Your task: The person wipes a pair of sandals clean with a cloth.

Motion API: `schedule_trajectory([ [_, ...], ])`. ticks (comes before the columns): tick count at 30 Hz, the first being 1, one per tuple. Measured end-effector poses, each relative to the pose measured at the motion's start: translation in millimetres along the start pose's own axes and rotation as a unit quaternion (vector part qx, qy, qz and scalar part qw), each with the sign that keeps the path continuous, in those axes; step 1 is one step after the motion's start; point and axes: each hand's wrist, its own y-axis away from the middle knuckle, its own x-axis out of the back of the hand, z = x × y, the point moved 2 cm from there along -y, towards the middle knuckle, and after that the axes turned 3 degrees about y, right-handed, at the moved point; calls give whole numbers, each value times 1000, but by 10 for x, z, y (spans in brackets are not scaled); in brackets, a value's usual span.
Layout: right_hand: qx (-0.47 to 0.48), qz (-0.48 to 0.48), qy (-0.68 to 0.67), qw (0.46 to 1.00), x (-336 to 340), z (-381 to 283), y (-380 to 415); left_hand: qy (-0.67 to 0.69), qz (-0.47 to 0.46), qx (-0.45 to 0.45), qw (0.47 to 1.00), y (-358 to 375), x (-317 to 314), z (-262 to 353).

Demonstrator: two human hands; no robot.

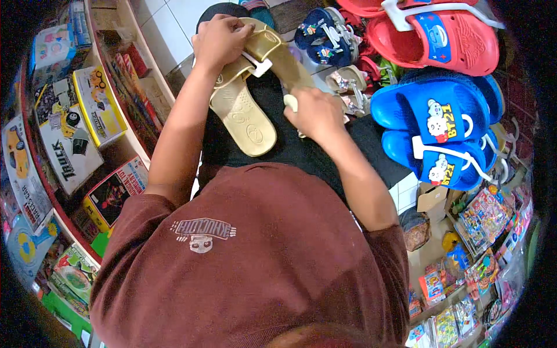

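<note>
A pair of beige slide sandals [241, 113] lies across my black-clothed lap, joined by a white plastic hanger [260, 68]. My left hand [220, 42] is closed on the strap end of the pair, its fingers bent over the top. Closed in a fist, my right hand [317, 114] rests at the heel end of the right sandal. A small pale rounded piece [291, 103] sticks out by its thumb; what it belongs to is hidden in the fist. The left sandal's footbed faces up, with raised marks on it.
Blue slides [432, 110] with white hangers and red clogs [441, 43] are at right. Small dark blue sandals [328, 37] lie beyond my right hand. Shelves of boxed toys [69, 139] stand close at left. Packaged small toys [487, 217] fill the lower right.
</note>
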Motion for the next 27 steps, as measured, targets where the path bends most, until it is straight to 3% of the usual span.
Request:
schedule_trajectory([
  [4,21,41,-64,997,-5,62,-102,-47,-21,-8,999,-24,15,-7],
  [6,13,25,-183,983,56,279,-217,-5,-18,6,1000,-34,7,-39],
  [8,-3,0,-177,984,283,403,-224,31,-18,14,999,-38,-29,-103],
  [9,39,51,-155,986,177,476,-248,47,-19,16,999,-62,-59,-152],
  [12,20,-122,-352,928,-109,542,-348,55,-29,30,998,-52,-13,-105],
  [13,8,-125,-361,924,-190,547,-388,50,-33,36,998,-51,7,-71],
  [17,86,14,-284,955,-329,711,-541,-14,-21,25,999,-47,21,-56],
  [18,-49,-130,-488,862,-222,618,-471,1,-14,29,999,-17,52,-54],
  [20,-87,-211,-602,765,-164,582,-391,42,-6,29,999,6,83,-13],
  [21,-66,-239,-616,747,-238,574,-412,100,-47,45,993,-24,63,-73],
  [24,-51,-238,-538,807,-147,535,-409,210,-93,50,972,-176,-221,-450],
  [27,-22,-261,-509,820,-74,545,-379,237,-99,44,965,-135,-112,-441],
])
